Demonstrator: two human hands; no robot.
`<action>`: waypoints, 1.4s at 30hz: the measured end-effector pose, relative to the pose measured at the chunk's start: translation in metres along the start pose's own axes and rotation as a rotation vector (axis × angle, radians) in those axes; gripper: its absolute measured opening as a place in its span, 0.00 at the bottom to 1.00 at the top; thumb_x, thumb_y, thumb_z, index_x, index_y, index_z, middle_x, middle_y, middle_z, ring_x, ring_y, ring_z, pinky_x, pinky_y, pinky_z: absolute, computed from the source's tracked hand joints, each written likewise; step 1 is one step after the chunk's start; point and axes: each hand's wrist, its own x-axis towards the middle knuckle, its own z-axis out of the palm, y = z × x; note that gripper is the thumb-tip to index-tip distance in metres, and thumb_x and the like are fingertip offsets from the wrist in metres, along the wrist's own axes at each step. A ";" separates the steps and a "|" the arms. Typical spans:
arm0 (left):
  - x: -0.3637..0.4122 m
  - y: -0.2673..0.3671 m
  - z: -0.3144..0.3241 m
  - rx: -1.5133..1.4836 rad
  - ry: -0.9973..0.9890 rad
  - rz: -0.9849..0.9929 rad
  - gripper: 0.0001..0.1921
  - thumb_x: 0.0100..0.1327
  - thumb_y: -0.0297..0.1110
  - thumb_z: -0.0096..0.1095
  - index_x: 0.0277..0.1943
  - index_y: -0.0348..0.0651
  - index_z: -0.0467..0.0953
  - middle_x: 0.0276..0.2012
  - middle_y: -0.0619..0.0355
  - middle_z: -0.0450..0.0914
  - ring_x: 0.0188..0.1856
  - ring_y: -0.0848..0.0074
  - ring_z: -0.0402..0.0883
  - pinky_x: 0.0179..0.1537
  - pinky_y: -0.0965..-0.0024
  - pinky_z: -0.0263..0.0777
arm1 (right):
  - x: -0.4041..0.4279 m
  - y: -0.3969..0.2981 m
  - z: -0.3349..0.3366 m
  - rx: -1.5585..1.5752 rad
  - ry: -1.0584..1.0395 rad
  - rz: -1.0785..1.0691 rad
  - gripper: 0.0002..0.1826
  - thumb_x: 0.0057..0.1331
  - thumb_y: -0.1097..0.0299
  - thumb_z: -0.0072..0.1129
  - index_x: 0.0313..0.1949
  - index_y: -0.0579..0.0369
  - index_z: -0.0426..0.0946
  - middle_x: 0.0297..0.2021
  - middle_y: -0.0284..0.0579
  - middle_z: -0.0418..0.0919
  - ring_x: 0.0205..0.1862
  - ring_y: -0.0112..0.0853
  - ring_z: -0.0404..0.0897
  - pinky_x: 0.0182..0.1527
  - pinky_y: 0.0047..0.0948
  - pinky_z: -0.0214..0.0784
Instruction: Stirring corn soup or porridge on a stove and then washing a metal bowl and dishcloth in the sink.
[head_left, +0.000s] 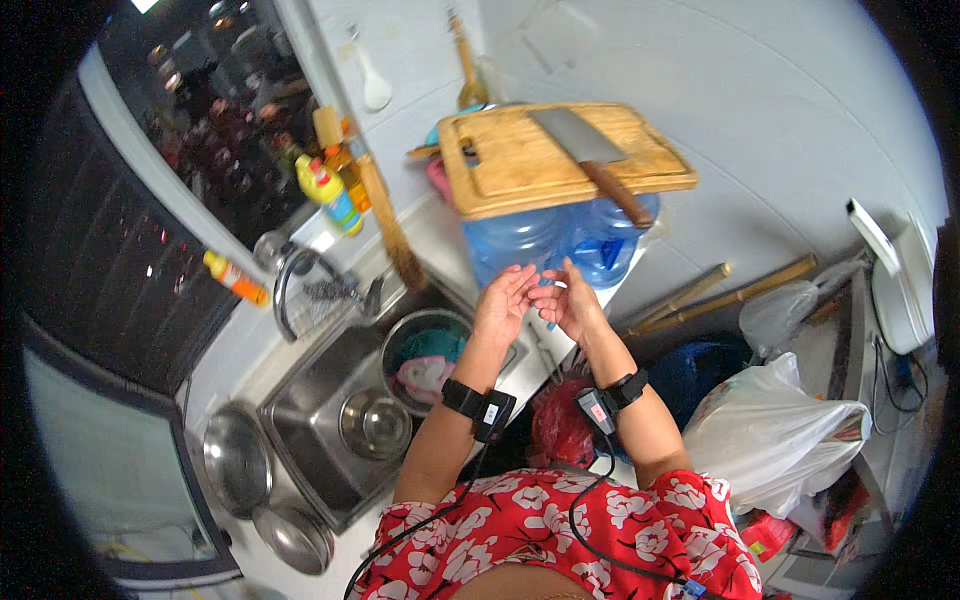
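My left hand (504, 301) and my right hand (576, 301) are raised close together, palms turned up and fingers loosely curled. Their fingertips nearly meet; whether they touch is unclear. Nothing is plainly held in either one. Just beyond the fingers stand large blue plastic water bottles (517, 240) on the counter. A wooden cutting board (517, 161) lies across them, and a cleaver (581, 135) rests on it with its brown handle over the near edge. Below my left hand, a metal pot (390, 337) in the sink holds a teal and a pink cloth (424, 375).
A steel sink (307, 435) with a curved faucet (281, 300) and a metal bowl (375, 424) lies to the left. Steel basins (236, 461) stand beside it. Detergent bottles (330, 195) line the window sill. At right are a white plastic bag (765, 427) and bamboo poles (727, 300).
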 end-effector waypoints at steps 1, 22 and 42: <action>-0.005 -0.002 -0.021 -0.014 0.032 -0.003 0.11 0.56 0.32 0.53 0.43 0.42 0.67 0.47 0.48 0.73 0.48 0.66 0.72 0.49 0.66 0.64 | 0.003 0.016 0.003 -0.027 -0.006 0.046 0.24 0.66 0.47 0.35 0.41 0.58 0.62 0.22 0.48 0.76 0.20 0.30 0.75 0.20 0.24 0.68; -0.279 -0.035 -0.332 -0.381 0.715 0.249 0.14 0.59 0.33 0.54 0.44 0.34 0.67 0.46 0.48 0.73 0.48 0.63 0.71 0.54 0.65 0.64 | -0.015 0.291 0.068 -0.606 -0.202 0.631 0.12 0.61 0.61 0.50 0.41 0.52 0.69 0.26 0.40 0.78 0.23 0.23 0.75 0.23 0.21 0.67; -0.115 0.005 -0.326 -0.563 0.654 0.158 0.09 0.63 0.31 0.44 0.41 0.34 0.67 0.39 0.50 0.74 0.43 0.64 0.72 0.48 0.63 0.68 | 0.226 0.318 -0.001 -1.565 -0.173 0.207 0.25 0.51 0.67 0.58 0.50 0.58 0.67 0.39 0.53 0.75 0.36 0.40 0.77 0.36 0.35 0.69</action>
